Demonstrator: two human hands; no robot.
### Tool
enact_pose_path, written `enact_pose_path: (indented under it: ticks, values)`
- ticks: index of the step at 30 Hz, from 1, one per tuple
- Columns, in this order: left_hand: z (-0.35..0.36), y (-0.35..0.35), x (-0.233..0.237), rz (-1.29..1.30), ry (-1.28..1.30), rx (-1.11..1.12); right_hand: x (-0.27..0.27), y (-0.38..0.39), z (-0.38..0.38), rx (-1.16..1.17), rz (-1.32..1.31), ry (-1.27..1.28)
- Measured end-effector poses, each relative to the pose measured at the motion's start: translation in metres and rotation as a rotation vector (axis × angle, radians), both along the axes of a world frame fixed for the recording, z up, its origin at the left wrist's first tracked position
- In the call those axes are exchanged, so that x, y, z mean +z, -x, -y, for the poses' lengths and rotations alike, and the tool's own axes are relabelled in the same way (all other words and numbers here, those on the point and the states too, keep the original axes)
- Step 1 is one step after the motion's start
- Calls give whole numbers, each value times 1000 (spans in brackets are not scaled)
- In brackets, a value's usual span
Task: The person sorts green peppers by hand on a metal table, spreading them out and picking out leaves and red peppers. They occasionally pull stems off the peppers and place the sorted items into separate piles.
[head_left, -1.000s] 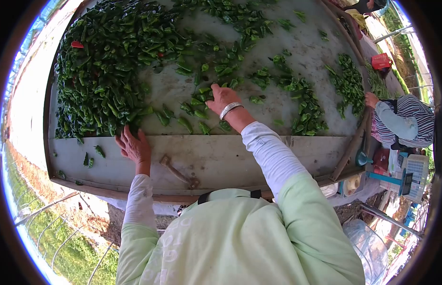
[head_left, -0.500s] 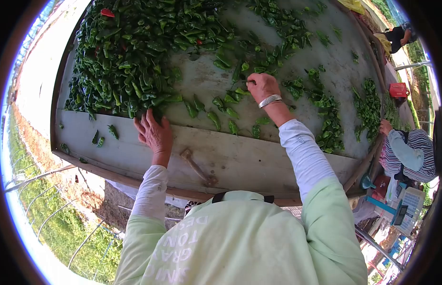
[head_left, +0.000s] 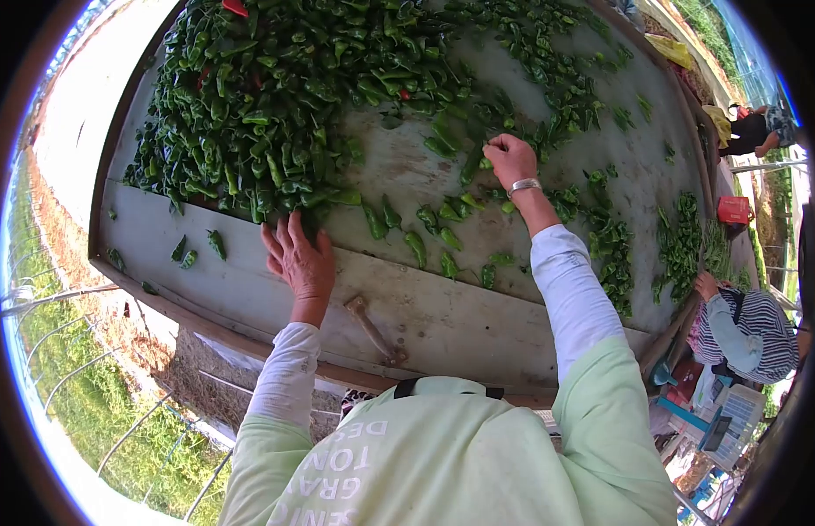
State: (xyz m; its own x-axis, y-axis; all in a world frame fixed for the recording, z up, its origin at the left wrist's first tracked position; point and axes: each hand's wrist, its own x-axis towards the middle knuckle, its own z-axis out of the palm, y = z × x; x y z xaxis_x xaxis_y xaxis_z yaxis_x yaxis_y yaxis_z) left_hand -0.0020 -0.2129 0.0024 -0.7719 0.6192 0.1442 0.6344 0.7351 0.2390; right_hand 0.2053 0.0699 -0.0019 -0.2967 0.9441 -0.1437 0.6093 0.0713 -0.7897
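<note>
A large heap of green peppers (head_left: pixel 258 114) covers the far left of the grey table (head_left: pixel 407 307), with a few red ones in it. My left hand (head_left: pixel 302 265) rests at the heap's near edge, fingers spread and fingertips touching the peppers. Above the middle of the table, my right hand (head_left: pixel 513 165), with a metal bracelet at its wrist, has its fingers pinched on a small green pepper (head_left: pixel 486 163), partly hidden by the fingertips. Loose peppers (head_left: pixel 415 248) lie between the two hands.
A wooden handle (head_left: pixel 372 329) is fixed near the table's front edge. More green peppers (head_left: pixel 616 254) lie in rows on the right. Beyond the right edge are a co-worker in a striped top (head_left: pixel 749 333), a scale (head_left: pixel 732 425), a red box (head_left: pixel 734 209) and another person (head_left: pixel 754 131).
The view has shifted, so the table and peppers appear lower and further right. My right hand has stayed pinched, and a green pepper now shows at its fingertips. My left hand remains by the heap.
</note>
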Motion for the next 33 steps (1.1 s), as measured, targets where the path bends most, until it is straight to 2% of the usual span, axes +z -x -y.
enact_pose_path:
  ticks: [2,3,4,6,12,16,18,20,21,23,24,25,26,27,28,29,30,32,33]
  values:
    - [0,0,0,-5,-19,-17,6,11,-13,-20,62,-309]
    - [-1,0,0,-7,-19,-15,8,18,-19,10,215,-286]
    - [-1,0,1,4,-20,-14,4,23,-23,12,213,-286]
    - [-2,0,3,12,-16,-9,0,33,-24,50,525,-373]
    - [-2,0,4,40,-22,10,-9,44,-35,101,616,-272]
    - [-3,-2,4,32,-37,7,-2,50,-33,42,626,-200]
    - [-4,-1,5,39,-47,9,3,51,-12,-35,331,-290]
    - [-3,-2,6,36,-33,11,18,82,33,-74,-4,-267]
    - [-2,-4,5,41,-34,0,37,107,73,-51,-285,-134]
    - [-1,-2,1,14,-36,6,82,156,171,233,-598,45]
    - [0,-1,1,10,-30,-5,92,175,225,416,-593,49]
    - [0,0,-1,-3,-24,-3,107,178,270,558,-535,-202]
    - [1,-1,-2,-13,-16,-5,114,181,307,808,-769,134]
    - [0,-1,0,-13,-23,-9,121,179,335,888,-842,175]
    - [0,-2,2,-2,-12,-23,134,170,345,989,-805,218]
    - [0,-3,2,-3,-17,-20,137,160,344,1218,-646,191]
    - [0,-3,1,-7,-25,-15,133,152,343,1205,-641,200]
    - [1,-3,0,-11,-13,-14,126,141,338,1503,-405,123]
    - [1,-3,0,-3,-9,-1,124,135,327,1527,-362,58]
